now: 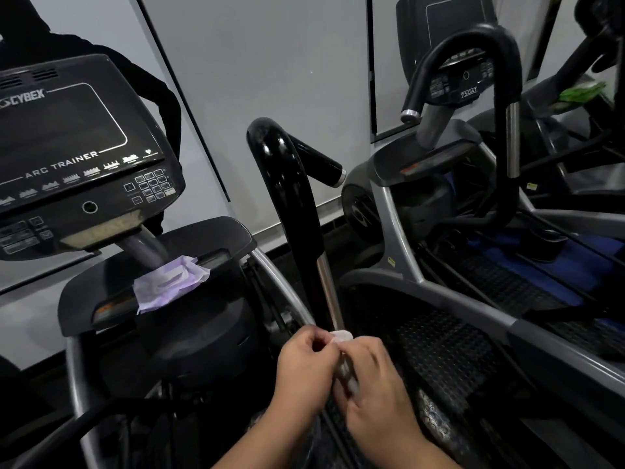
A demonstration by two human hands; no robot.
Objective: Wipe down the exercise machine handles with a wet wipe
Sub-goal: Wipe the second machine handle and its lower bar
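Note:
A glossy black handle [291, 184] curves up in the middle of the head view and runs down into a bare metal bar [329, 292]. At the bar's lower end a small white wet wipe [341, 336] is pinched between both hands. My left hand [304, 370] grips it from the left, and my right hand [375, 384] holds it from the right, fingers curled around the wipe and the bar. Most of the wipe is hidden inside the fingers.
A purple wet-wipe pack [169, 282] lies on the machine's tray under the Cybex console [77, 157]. A second machine with a looped black handle [473, 49] stands to the right. Ribbed foot platforms [449, 360] lie below.

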